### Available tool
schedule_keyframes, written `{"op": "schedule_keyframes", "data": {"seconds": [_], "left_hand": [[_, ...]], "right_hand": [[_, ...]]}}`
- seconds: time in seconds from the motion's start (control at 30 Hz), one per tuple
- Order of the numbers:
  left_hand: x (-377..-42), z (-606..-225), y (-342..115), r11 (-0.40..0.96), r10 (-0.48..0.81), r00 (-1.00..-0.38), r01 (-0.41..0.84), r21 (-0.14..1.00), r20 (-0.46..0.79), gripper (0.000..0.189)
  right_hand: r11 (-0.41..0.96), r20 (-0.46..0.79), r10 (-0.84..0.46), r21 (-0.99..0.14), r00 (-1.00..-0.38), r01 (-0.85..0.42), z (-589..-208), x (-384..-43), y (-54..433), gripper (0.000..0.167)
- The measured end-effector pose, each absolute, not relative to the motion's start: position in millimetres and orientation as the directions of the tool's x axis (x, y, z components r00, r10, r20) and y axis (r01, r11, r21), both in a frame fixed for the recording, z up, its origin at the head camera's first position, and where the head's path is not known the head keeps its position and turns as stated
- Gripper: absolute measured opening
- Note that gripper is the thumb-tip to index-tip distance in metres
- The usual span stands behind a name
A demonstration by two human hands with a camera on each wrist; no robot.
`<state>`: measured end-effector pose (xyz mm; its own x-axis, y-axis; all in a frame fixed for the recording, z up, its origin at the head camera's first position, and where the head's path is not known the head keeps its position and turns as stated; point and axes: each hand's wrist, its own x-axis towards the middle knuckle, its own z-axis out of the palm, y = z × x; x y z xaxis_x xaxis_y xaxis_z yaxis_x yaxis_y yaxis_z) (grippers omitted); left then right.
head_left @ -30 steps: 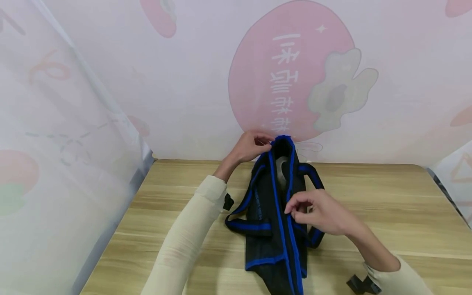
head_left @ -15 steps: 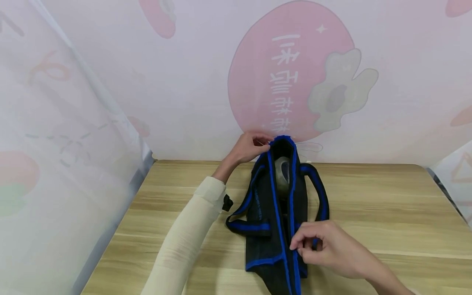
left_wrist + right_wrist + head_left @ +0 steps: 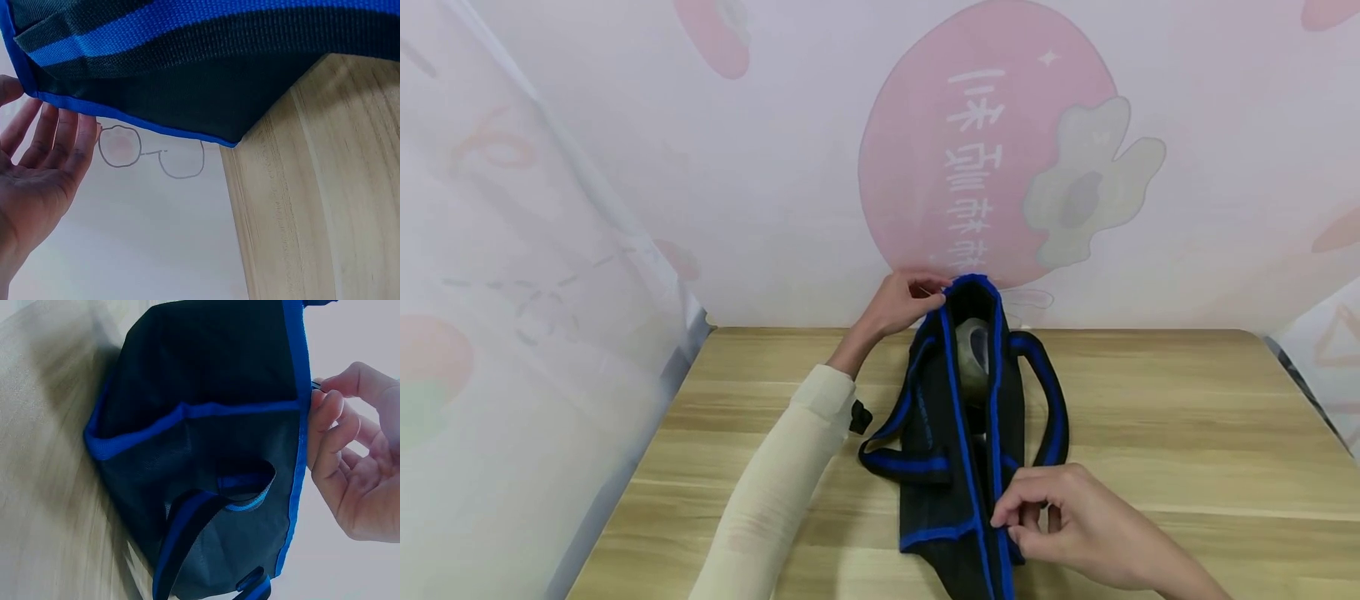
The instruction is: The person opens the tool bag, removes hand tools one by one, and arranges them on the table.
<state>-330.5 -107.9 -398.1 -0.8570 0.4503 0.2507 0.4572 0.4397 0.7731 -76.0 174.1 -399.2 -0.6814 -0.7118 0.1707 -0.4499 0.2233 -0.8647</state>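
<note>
A black tool bag [image 3: 925,433] with blue trim stands on the table, its long top opening parted at the far half. Inside shows a rounded pale grey thing [image 3: 973,346], mostly hidden by the walls. My left hand [image 3: 901,302] pinches the bag's far top corner; in the left wrist view its fingers [image 3: 65,137] lie against the blue edge. Toward the bag's near end, my right hand [image 3: 1075,525] pinches a small zipper pull [image 3: 317,386] at the blue top edge. The pull is tiny, and most of it is covered by the fingertips.
Blue-striped handles hang at the left side [image 3: 902,462] and right side [image 3: 1054,400] of the bag. A wood-grain table [image 3: 1187,433] extends to both sides. Behind it rises a pale printed backdrop [image 3: 775,192], close to the bag's far end.
My right hand has moved toward me along the top edge, and the opening has spread wider and longer, showing more of the grey thing. My left hand stays at the far corner.
</note>
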Motion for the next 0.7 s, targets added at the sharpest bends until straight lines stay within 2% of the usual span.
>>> {"op": "schedule_keyframes", "data": {"seconds": [0.17, 0.33, 0.47, 0.7], "left_hand": [[-324.7, -397.6, -107.7, 0.432, 0.45, -0.857, 0.454, 0.779, 0.25, 0.035], [-307.7, -398.2, -106.8, 0.459, 0.468, -0.848, 0.475, 0.751, 0.251, 0.044], [-289.1, -398.5, -103.8, 0.503, 0.473, -0.831, 0.527, 0.685, 0.292, 0.052], [-255.3, -400.1, -97.2, 0.554, 0.457, -0.835, 0.537, 0.636, 0.307, 0.058]], "right_hand": [[0.225, 0.157, -0.728, -0.865, -0.667, -0.449, -394.7, -76.6, 175.3, 0.022], [0.241, 0.171, -0.728, -0.843, -0.664, -0.481, -388.6, -84.8, 176.0, 0.021], [0.298, 0.212, -0.671, -0.801, -0.711, -0.52, -384.4, -98.0, 173.9, 0.019], [0.422, 0.269, -0.531, -0.738, -0.804, -0.526, -384.2, -124.1, 168.2, 0.034]]}}
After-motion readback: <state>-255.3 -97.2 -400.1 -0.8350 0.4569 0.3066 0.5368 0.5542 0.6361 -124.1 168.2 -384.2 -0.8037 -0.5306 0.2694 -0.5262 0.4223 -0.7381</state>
